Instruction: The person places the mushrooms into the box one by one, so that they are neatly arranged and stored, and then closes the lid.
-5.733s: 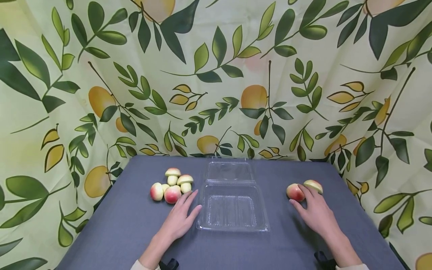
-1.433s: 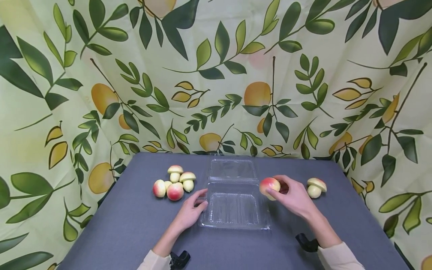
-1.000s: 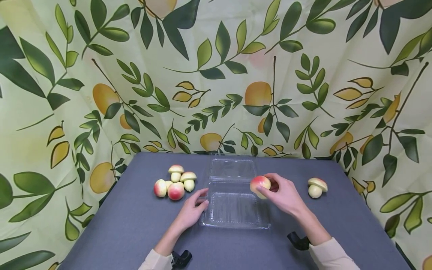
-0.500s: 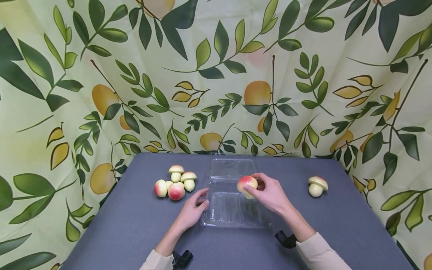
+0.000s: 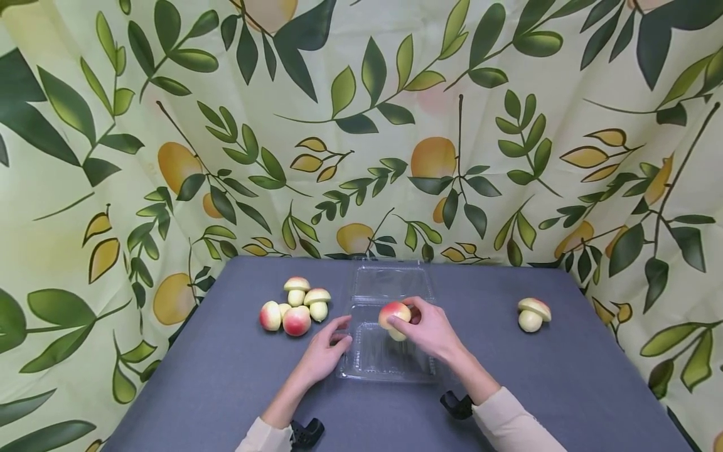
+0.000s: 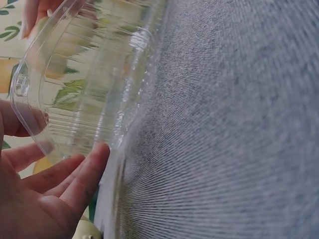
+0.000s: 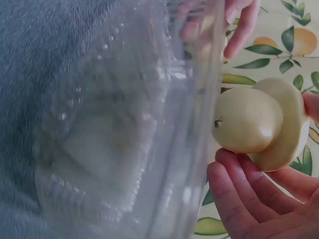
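The right hand (image 5: 432, 329) pinches a red-and-cream toy mushroom (image 5: 394, 313) by its cap, stem down, above the clear plastic box (image 5: 390, 376). In the right wrist view the mushroom's pale stem (image 7: 249, 119) points at the box wall, with fingertips (image 7: 227, 179) at the cap's edge. The left hand (image 5: 321, 358) is at the box's left side, and in the left wrist view its relaxed fingers (image 6: 92, 169) touch the outside of the box wall (image 6: 75, 109). The hinged lid (image 5: 392, 282) lies open behind the base. Nothing shows inside the base.
Several toy mushrooms (image 5: 296, 320) are grouped left of the box. Another mushroom (image 5: 532, 314) stands alone at the right of the grey-blue tabletop (image 5: 226, 376). A leaf-and-fruit patterned cloth (image 5: 367, 188) hangs behind and at both sides.
The right hand has picked up a mushroom from the pair at the right and carried it left, over the box. The left hand has moved slightly right, against the box's side.
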A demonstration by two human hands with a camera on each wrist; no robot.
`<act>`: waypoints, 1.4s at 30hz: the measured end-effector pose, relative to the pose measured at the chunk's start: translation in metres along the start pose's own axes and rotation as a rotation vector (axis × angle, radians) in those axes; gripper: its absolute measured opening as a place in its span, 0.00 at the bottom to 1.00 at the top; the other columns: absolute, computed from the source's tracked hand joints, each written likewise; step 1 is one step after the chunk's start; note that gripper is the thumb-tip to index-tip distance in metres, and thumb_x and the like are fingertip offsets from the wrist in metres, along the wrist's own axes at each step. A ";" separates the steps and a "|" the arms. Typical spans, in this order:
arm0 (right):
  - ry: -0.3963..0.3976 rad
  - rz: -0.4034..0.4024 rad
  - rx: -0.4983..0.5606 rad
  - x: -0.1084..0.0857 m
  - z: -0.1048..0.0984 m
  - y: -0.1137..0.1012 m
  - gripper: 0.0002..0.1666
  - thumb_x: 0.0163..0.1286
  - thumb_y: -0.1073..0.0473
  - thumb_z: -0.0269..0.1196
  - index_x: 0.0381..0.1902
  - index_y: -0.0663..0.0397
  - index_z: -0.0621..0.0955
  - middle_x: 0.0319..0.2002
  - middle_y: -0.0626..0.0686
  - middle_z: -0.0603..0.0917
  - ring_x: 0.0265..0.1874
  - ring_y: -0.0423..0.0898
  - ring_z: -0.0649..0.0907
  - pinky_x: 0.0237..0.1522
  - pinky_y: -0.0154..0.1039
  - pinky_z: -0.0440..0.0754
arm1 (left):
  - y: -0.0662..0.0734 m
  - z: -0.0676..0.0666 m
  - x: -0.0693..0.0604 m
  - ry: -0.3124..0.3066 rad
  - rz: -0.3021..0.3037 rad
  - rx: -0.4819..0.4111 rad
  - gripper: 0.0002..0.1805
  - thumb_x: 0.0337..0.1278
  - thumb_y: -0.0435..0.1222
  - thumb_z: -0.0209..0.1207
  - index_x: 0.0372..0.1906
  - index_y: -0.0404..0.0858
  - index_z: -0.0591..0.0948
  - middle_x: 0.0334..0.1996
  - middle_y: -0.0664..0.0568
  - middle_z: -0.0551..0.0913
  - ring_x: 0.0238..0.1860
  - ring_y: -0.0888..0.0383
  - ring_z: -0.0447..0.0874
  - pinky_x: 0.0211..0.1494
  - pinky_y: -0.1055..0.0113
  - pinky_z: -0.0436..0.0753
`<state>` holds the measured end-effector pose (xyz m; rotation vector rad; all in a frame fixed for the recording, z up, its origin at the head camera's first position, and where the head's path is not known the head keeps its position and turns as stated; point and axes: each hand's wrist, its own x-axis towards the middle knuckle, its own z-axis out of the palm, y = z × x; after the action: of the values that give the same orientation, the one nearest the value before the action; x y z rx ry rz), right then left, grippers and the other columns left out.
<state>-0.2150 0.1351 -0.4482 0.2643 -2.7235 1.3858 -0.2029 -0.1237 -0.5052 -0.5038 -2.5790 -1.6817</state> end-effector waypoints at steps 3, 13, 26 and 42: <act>0.003 0.010 -0.001 0.002 0.006 -0.001 0.27 0.61 0.44 0.74 0.51 0.57 0.84 0.33 0.47 0.84 0.31 0.40 0.81 0.31 0.38 0.79 | 0.000 0.000 0.002 -0.005 0.006 0.009 0.24 0.69 0.31 0.59 0.68 0.32 0.74 0.62 0.34 0.78 0.56 0.40 0.83 0.54 0.55 0.84; -0.015 0.051 -0.016 0.007 0.030 -0.002 0.28 0.62 0.42 0.72 0.50 0.58 0.83 0.29 0.47 0.82 0.27 0.42 0.79 0.30 0.39 0.76 | 0.002 -0.002 0.003 -0.019 -0.010 0.026 0.25 0.70 0.33 0.59 0.68 0.32 0.74 0.60 0.34 0.79 0.56 0.40 0.84 0.52 0.57 0.84; -0.027 0.101 -0.051 0.014 0.057 0.001 0.33 0.62 0.38 0.70 0.49 0.61 0.82 0.28 0.48 0.82 0.25 0.43 0.78 0.26 0.39 0.74 | 0.000 -0.001 0.002 -0.008 -0.009 -0.042 0.25 0.69 0.30 0.59 0.69 0.32 0.73 0.60 0.34 0.79 0.54 0.42 0.84 0.50 0.59 0.84; -0.061 0.138 -0.041 0.017 0.064 -0.006 0.31 0.65 0.41 0.70 0.49 0.63 0.82 0.32 0.52 0.85 0.30 0.45 0.81 0.29 0.41 0.77 | -0.001 -0.002 0.003 -0.031 -0.004 0.010 0.24 0.70 0.33 0.58 0.68 0.33 0.74 0.61 0.37 0.79 0.54 0.42 0.84 0.50 0.63 0.84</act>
<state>-0.2303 0.0781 -0.4788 0.1198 -2.8660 1.3740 -0.2062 -0.1250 -0.5043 -0.5290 -2.6096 -1.6747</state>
